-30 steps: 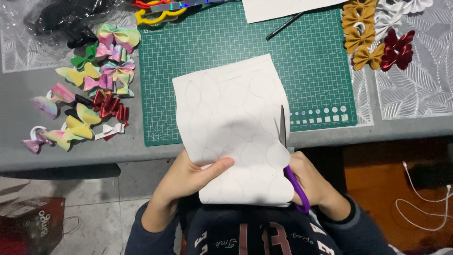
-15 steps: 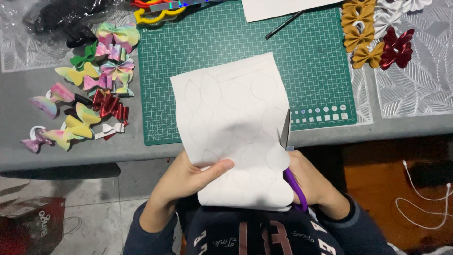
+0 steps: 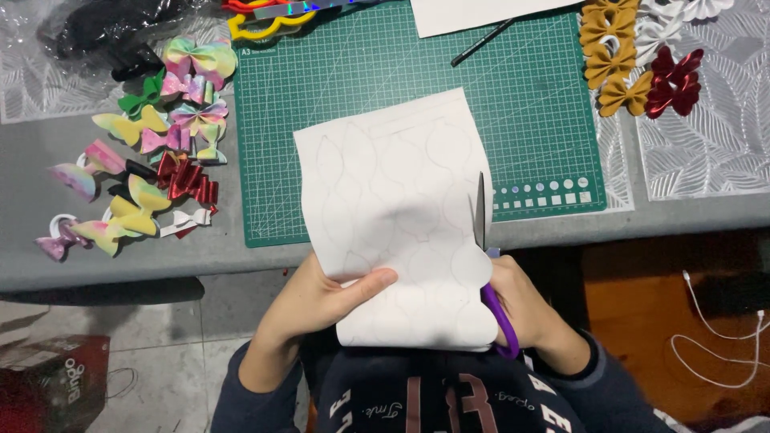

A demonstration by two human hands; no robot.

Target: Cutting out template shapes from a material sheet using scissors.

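Observation:
A white sheet with faint drawn bow outlines is held up over the table's front edge. My left hand pinches its lower left side, thumb on top. My right hand grips purple-handled scissors at the sheet's right edge. The blades point away from me and run along a curved outline, partly behind the paper.
A green cutting mat lies on the grey table. Several pastel, red and green bows sit to the left, gold, white and dark red bows at the right. A black pen and a white sheet lie at the mat's far edge. A white cable hangs at the lower right.
The scissors have advanced slightly along the sheet's right edge. The sheet has shifted a little; both hands stay in place.

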